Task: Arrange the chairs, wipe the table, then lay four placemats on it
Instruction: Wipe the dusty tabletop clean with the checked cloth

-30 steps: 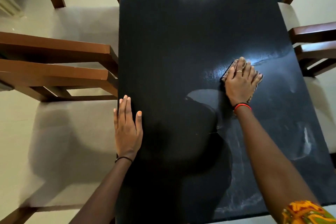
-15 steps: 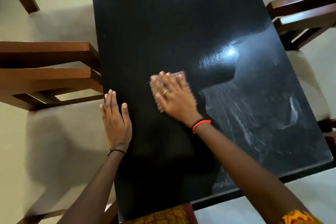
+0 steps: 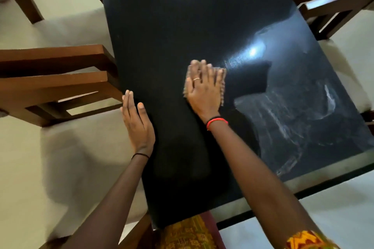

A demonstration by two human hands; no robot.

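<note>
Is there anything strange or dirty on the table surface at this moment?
Yes. The table shows whitish, streaky smears on its near right part, right of the cloth under the right hand. The rest looks dark and even.

No legible text, labels, brand marks, numbers or signs in view. Checked all visible surfaces: none carries readable writing.
</note>
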